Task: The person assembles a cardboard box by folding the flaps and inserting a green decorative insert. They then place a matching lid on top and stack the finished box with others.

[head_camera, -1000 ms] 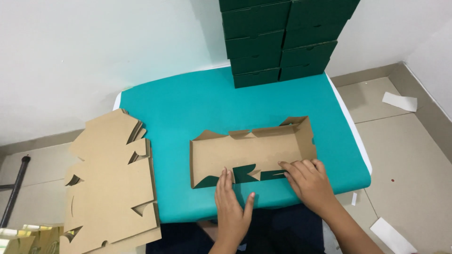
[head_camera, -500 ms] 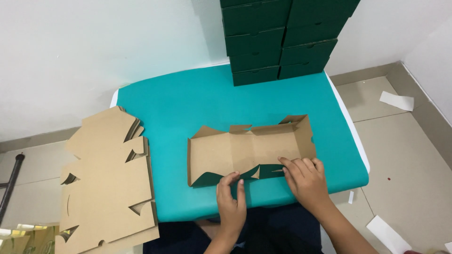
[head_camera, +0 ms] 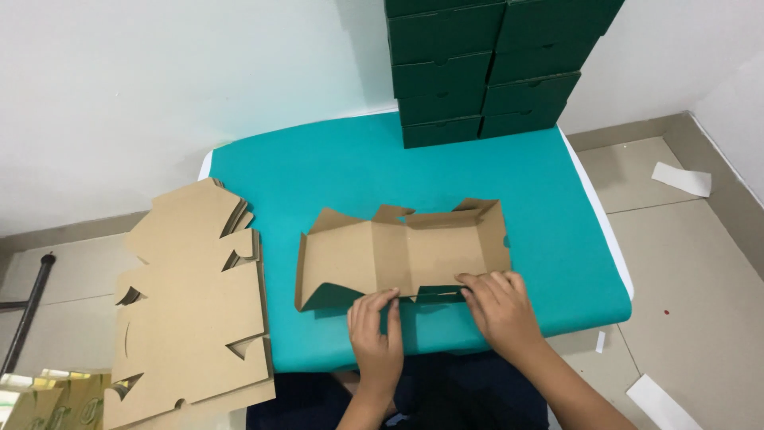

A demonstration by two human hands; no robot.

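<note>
A flat brown cardboard box blank (head_camera: 406, 251), dark green on its underside, lies partly folded on the teal table cover (head_camera: 334, 175). Its near long flap is bent up. My left hand (head_camera: 376, 330) presses its fingertips on the near edge of that flap, left of the middle. My right hand (head_camera: 497, 306) has its fingers curled over the same near edge toward the right end. Both hands touch the cardboard at the table's front edge. The side flaps at the left and right ends stand slightly raised.
A pile of unfolded brown box blanks (head_camera: 191, 310) lies to the left on the floor. Two stacks of finished dark green boxes (head_camera: 493, 68) stand at the table's far edge against the white wall. Paper scraps (head_camera: 680, 179) lie on the floor at right.
The near flap of the blank has been folded further up and in. Both hands have shifted along its near edge, the left hand closer to the cardboard.
</note>
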